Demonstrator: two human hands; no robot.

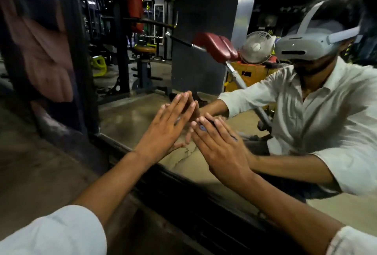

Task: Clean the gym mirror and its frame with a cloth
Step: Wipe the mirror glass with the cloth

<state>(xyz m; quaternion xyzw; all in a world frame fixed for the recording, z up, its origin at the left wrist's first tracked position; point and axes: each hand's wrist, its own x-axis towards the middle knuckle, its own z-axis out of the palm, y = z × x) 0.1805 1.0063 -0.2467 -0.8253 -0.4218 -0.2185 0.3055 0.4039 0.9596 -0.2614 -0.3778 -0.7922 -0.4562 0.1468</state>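
Glass of a gym mirror [130,116], low down by its dark frame [189,197]. Left hand [163,130] and right hand [220,148] side by side, fingers straight, laid flat against the glass, probably to brace or feel for grime. Nothing held. Blurred pinkish cloth [47,61] hanging left of the frame, possibly the wiping one.

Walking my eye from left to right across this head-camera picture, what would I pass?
Pink cloth → frame → left hand → right hand → reflected headset.
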